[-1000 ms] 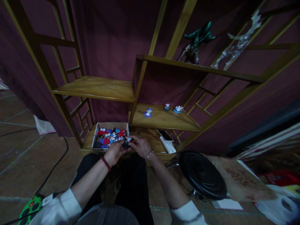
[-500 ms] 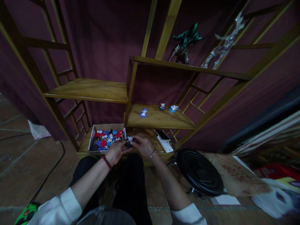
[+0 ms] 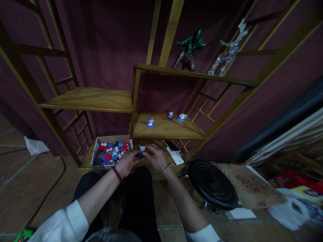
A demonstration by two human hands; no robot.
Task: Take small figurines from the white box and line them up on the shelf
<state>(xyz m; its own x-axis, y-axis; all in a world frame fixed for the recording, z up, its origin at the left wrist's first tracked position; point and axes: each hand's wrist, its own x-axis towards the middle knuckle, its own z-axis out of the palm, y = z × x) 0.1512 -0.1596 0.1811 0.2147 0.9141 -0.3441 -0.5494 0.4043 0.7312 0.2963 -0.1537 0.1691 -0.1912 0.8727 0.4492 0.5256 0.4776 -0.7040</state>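
Just right of the white-walled box, holding a dark-based figurine in a closed fingertip grip of left hand and right hand; could drop it through loosened pressure.

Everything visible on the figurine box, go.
The box is shallow, rectangular and open-topped, cardboard by its look, with white outer sides and a brownish inner back wall. It sits level on the lowest shelf, toward its left end. Inside, small figurines lie jumbled, with red, blue, purple and dark parts showing. The left hand covers its near right corner in view; whether they touch is unclear.
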